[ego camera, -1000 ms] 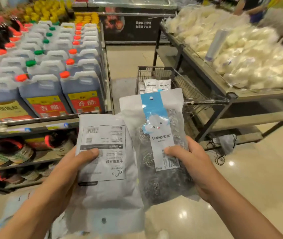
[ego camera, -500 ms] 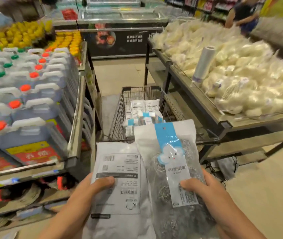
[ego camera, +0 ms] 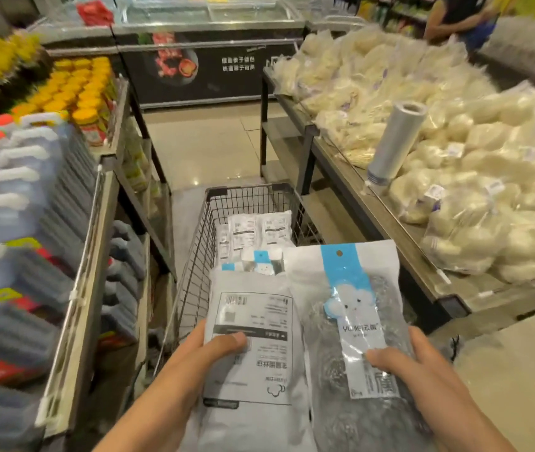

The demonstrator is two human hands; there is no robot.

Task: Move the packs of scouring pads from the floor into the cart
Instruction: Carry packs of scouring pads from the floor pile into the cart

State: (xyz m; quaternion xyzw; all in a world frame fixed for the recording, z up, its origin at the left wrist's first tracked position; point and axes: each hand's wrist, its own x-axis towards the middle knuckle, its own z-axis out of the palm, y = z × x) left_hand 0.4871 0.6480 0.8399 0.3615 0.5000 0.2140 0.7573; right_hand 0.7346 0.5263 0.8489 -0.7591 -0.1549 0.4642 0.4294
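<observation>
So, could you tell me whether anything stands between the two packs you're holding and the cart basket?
Nothing visible does. The left hand and right hand hold the packs over the near end of the open-topped cart; only earlier packs lie inside.

A wire cart stands on the tiled floor at 12 o'clock, with white packs lying in it. At 2 o'clock a table carries bagged pale goods, possibly noodles, and a bag roll. At 9 o'clock a shelf carries jugs
</observation>
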